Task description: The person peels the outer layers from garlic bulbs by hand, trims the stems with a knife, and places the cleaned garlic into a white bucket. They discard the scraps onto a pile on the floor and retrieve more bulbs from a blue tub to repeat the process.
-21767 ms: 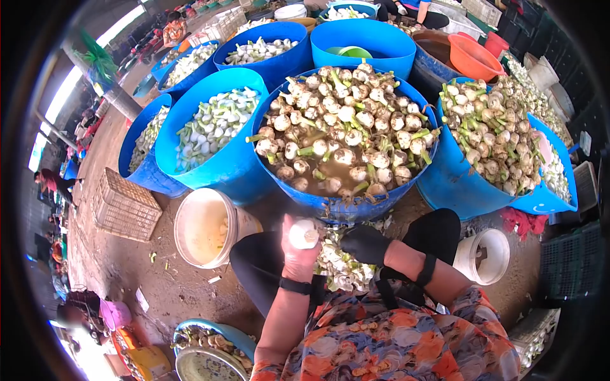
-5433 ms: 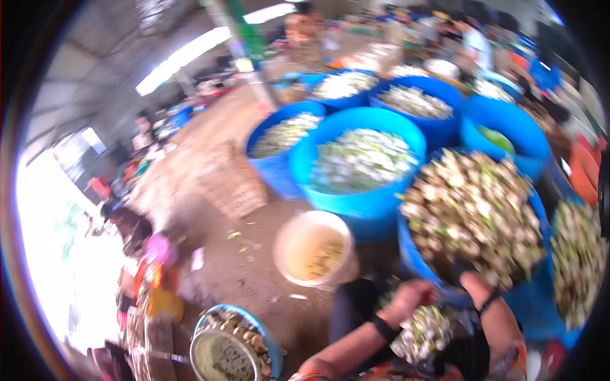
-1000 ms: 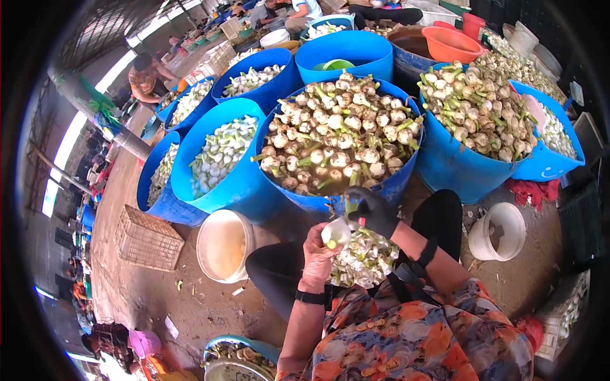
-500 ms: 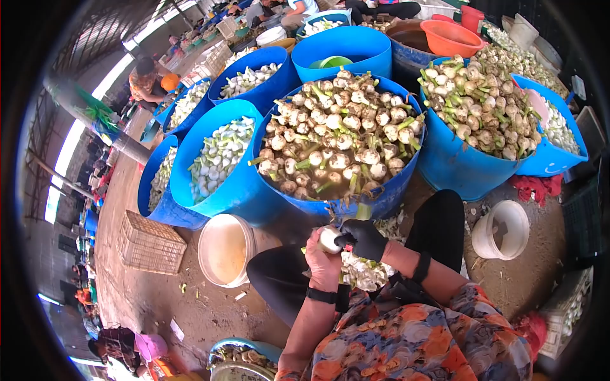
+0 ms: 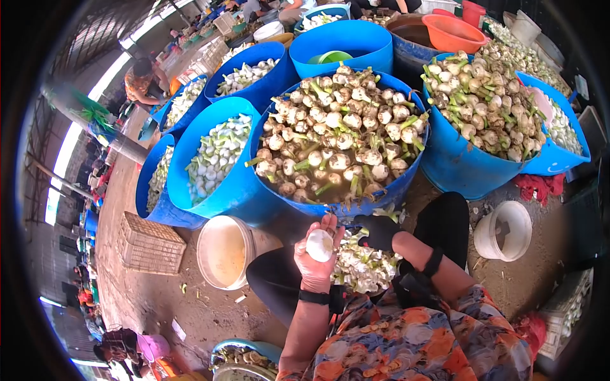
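Left hand (image 5: 316,257) cupping a peeled white bulb (image 5: 319,245) in half-curled fingers above the lap, black-gloved right hand (image 5: 379,231) just beside it, probably closed on a small tool, lap heaped with trimmings (image 5: 362,268), blue tub (image 5: 394,187) of unpeeled bulbs just ahead, white bucket (image 5: 223,251) at left knee.

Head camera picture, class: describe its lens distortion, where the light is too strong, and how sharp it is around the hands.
Head view: a fisheye lens bends the scene into a circle with black corners; daylight at the left edge is blown out white; the left hand, its peeled white bulb and the gloved right hand are sharp, as is the blue tub of unpeeled bulbs; things near the rim look squeezed and dimmer.
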Motion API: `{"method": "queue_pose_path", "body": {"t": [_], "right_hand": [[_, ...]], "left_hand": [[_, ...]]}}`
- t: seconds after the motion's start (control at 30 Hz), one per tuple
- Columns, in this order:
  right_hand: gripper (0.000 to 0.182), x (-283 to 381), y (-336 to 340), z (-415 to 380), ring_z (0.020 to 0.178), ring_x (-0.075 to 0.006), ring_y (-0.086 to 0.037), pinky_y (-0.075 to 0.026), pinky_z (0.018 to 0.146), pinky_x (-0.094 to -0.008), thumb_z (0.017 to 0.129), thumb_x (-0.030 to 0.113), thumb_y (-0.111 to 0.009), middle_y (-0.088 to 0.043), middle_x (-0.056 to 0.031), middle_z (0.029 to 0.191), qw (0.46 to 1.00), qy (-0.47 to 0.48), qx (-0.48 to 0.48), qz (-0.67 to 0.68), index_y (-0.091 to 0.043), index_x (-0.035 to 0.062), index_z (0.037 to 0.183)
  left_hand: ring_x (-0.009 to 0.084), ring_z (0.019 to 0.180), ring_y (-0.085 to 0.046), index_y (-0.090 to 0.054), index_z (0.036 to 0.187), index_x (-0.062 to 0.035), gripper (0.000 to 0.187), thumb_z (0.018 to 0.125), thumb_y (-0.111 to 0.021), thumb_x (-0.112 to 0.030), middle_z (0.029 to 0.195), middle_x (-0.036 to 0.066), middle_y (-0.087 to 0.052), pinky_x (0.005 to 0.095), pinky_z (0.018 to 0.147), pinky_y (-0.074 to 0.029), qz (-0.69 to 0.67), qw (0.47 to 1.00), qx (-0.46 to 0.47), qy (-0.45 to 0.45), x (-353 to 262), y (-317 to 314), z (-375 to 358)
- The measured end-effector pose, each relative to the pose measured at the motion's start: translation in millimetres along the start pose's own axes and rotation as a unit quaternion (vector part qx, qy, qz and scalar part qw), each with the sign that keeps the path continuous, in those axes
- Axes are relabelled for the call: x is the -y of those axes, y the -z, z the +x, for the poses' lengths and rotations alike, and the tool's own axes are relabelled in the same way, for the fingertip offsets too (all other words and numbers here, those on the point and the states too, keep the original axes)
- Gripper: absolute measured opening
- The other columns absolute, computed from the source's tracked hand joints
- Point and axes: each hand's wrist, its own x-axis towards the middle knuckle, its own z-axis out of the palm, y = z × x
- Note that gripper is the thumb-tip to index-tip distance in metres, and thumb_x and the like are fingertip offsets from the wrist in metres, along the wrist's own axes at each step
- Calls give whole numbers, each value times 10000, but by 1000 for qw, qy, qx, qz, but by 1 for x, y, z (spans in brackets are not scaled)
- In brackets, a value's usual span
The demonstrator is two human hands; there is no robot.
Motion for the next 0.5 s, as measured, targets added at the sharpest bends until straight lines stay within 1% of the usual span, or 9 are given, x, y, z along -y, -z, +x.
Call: {"method": "queue_pose_path", "body": {"t": [0.13, 0.2, 0.23, 0.27, 0.3, 0.33, 0.37, 0.4, 0.5], "right_hand": [[500, 0, -10, 6, 951, -340, -581, -454, 832, -408, 725, 234, -654, -606, -158, 1048, 994, 87, -60, 35, -522, 86, 1184], [404, 13, 6, 11, 913, -329, -595, -461, 818, -403, 736, 233, -640, -621, -163, 995, 995, 89, 9, 37, -582, 78, 1105], [333, 20, 16, 14, 861, -321, -608, -469, 786, -405, 741, 231, -633, -634, -158, 933, 995, 86, -18, 52, -613, 72, 1034], [333, 23, 22, 23, 861, -321, -608, -469, 786, -405, 741, 231, -633, -634, -158, 933, 995, 85, -18, 51, -613, 72, 1034], [332, 25, 29, 33, 846, -319, -611, -474, 768, -405, 736, 237, -638, -636, -151, 925, 993, 79, -74, 49, -612, 72, 1022], [330, 28, 37, 44, 830, -318, -613, -478, 751, -405, 730, 243, -642, -638, -144, 916, 988, 72, -129, 46, -611, 72, 1011], [294, 39, 52, 53, 811, -321, -615, -484, 720, -408, 723, 224, -634, -642, -131, 900, 985, 48, -126, 106, -619, 80, 980], [294, 39, 54, 69, 811, -321, -615, -484, 720, -408, 723, 224, -634, -642, -131, 900, 985, 50, -125, 104, -619, 80, 980], [247, 38, 49, 133, 874, -320, -612, -488, 728, -413, 738, 190, -559, -644, -131, 926, 981, 56, -27, -184, -642, 105, 955]], "left_hand": [[340, 1102, -492, -571, 1011, -9, 375, 736, -582, -263, 1096, 161, -571, 494, 921, -412, -38, 991, -101, 83, -22, 27, 9], [342, 1004, -544, -518, 1061, -32, 440, 812, -550, -394, 1029, 141, -576, 479, 779, -488, -19, 985, -118, 123, -46, 36, 20], [338, 964, -561, -490, 1094, -56, 550, 812, -516, -527, 1017, 125, -563, 466, 738, -506, 35, 995, -73, 51, -60, 13, 27], [328, 1007, -540, -492, 1119, -63, 614, 758, -580, -551, 1084, 123, -549, 442, 798, -493, 26, 999, -33, -23, -80, -11, 33], [337, 1118, -464, -416, 1197, 23, 788, 764, -506, -629, 1174, 203, -483, 402, 902, -460, 3, 987, -15, -161, -97, -35, 41], [345, 1211, -383, -279, 1308, 47, 865, 758, -585, -547, 1244, 207, -434, 453, 1023, -348, -73, 982, 54, -168, -126, -39, 50], [356, 1230, -362, -161, 1346, 63, 934, 760, -606, -512, 1283, 203, -400, 467, 1030, -337, -158, 975, 66, -144, -144, -50, 51], [336, 1200, -400, -304, 1271, 82, 843, 780, -553, -556, 1230, 194, -453, 450, 1006, -367, -99, 974, -25, -203, -147, -60, 58], [295, 1030, -527, -503, 1044, 12, 535, 863, -463, -490, 1062, 160, -557, 395, 876, -465, 100, 990, -1, -98, -125, -32, 64]]}}
